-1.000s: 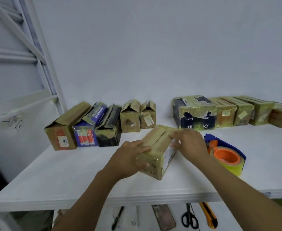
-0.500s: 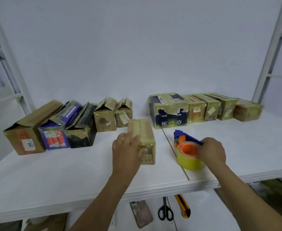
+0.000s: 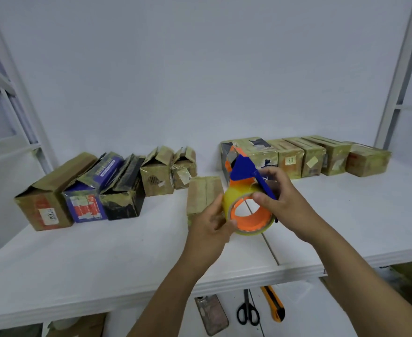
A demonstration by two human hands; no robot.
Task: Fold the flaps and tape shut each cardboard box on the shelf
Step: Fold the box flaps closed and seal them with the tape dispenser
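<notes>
On the white shelf (image 3: 103, 251) the small brown cardboard box (image 3: 203, 193) sits, flaps folded, at ten o'clock of the blue-and-orange tape dispenser (image 3: 242, 171), gripped by the right hand (image 3: 287, 203) while the left hand (image 3: 210, 227) pinches its roll, likely seeking the tape end.

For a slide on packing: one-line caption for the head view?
Right hand and left hand hold the tape dispenser by a small cardboard box on the white shelf, between open boxes and taped boxes.
</notes>
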